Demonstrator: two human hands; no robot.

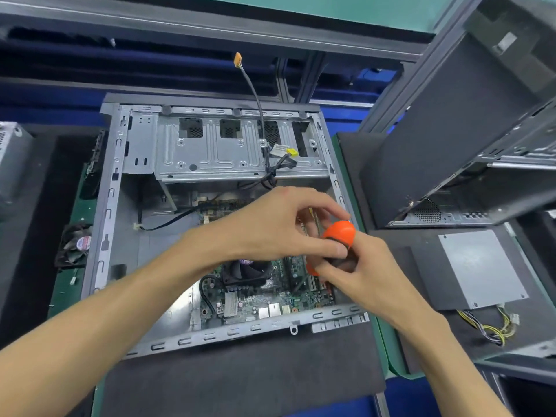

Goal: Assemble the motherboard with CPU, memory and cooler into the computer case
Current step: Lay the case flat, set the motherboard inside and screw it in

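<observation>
Head view: an open computer case [114, 206] lies flat on a dark foam mat [240, 365], filling the middle of the frame.
Motherboard: the motherboard [270, 299] sits inside the case at about 6 o'clock, with the cooler [245, 270] mounted on it, partly hidden under the left wrist.
Right hand: the right hand [358, 266] is wrapped around the orange-and-black screwdriver [339, 233], at about 3 o'clock from the cooler.
Left hand: the left hand [279, 227] pinches at the screwdriver's upper end, thumb and fingertips touching the handle; whether a screw is pinched too I cannot tell.
Tip: the blade and any screw are hidden behind the hands.
Loose cables: a black cable with an orange plug [237, 59] stands up at 12 o'clock; a yellow connector [291, 152] rests on the drive cage.
Risk, slip: likely, if the tip skates off a screw, it gouges the board.
Risk, drop: a screw lost among components could short them.
Risk, tilt: an angled driver could cross-thread the standoff.
</observation>
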